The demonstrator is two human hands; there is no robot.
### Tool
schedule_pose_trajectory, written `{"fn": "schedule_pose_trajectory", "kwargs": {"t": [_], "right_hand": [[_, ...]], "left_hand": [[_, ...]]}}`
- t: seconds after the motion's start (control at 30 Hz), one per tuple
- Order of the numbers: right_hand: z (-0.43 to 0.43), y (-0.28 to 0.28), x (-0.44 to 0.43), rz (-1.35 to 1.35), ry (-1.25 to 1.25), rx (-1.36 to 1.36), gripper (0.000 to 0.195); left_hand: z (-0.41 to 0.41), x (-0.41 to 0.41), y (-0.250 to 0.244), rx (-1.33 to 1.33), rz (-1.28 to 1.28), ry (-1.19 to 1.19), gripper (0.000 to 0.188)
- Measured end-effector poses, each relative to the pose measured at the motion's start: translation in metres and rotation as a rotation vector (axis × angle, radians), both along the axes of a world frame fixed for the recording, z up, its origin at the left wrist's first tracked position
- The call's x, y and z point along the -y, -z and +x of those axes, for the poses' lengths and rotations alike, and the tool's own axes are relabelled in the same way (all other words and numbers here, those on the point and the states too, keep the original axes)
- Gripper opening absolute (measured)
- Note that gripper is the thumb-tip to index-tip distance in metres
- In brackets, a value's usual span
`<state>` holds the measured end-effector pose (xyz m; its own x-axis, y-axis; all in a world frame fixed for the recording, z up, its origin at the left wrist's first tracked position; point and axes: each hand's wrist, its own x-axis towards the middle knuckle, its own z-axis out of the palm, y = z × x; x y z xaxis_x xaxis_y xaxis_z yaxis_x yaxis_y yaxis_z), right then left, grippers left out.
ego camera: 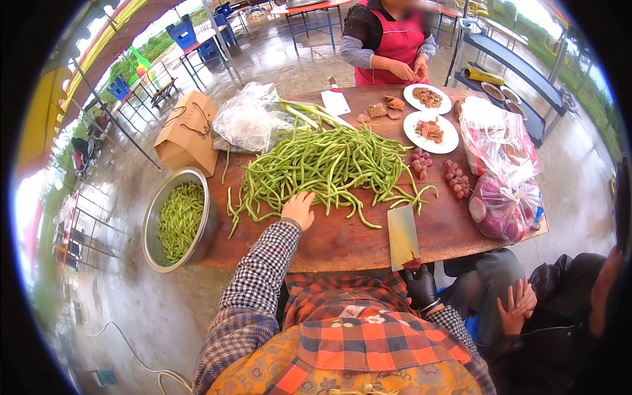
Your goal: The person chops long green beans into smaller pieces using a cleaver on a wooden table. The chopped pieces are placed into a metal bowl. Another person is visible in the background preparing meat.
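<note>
A large heap of long green beans is spread over the wooden table in front of me. My left hand, bare, reaches to the heap's near side with its fingertips on the beans. Whether any are pinched in the fingers is hidden. In a black glove, my right hand grips the handle of a cleaver at the table's near edge. Its broad blade points away from me, below a few stray beans. To the left, a metal basin contains short cut green pieces.
Grapes, bagged red onions and two plates of sliced food occupy the right side. Another cleaver, a plastic bag and a cardboard box lie farther back. One person stands opposite; another sits at my right.
</note>
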<state>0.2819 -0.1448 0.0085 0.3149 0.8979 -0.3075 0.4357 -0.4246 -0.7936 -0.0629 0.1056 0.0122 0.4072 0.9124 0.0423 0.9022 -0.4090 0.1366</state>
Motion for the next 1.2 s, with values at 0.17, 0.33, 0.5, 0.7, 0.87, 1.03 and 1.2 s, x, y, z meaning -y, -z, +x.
{"fn": "schedule_pose_trajectory", "kwargs": {"t": [0.17,0.33,0.5,0.7,0.87,1.03,1.2], "right_hand": [[0.001,0.03,-0.004,0.026,0.013,-0.027,0.039],[0.0,0.025,-0.009,0.109,-0.035,0.105,0.04],[-0.004,0.012,-0.003,0.054,-0.086,0.06,0.042],[-0.017,0.0,-0.002,0.053,-0.165,0.066,0.043],[-0.011,-0.004,0.0,0.071,-0.156,0.046,0.043],[-0.004,0.002,0.004,0.153,-0.148,0.007,0.041],[-0.007,-0.004,-0.007,-0.081,-0.205,-0.28,0.043]], "left_hand": [[0.007,-0.006,-0.008,-0.065,0.022,0.016,0.038],[0.004,0.001,-0.003,-0.247,0.033,0.018,0.02],[0.022,0.004,-0.034,-0.46,-0.311,-0.242,0.041],[-0.001,0.0,-0.023,-0.434,-0.318,-0.268,0.056],[-0.012,-0.003,-0.039,-0.23,-0.094,-0.25,0.029],[-0.014,-0.001,-0.074,0.076,0.109,-0.116,0.028],[0.046,0.043,-0.041,0.028,-0.1,-0.011,0.032]]}}
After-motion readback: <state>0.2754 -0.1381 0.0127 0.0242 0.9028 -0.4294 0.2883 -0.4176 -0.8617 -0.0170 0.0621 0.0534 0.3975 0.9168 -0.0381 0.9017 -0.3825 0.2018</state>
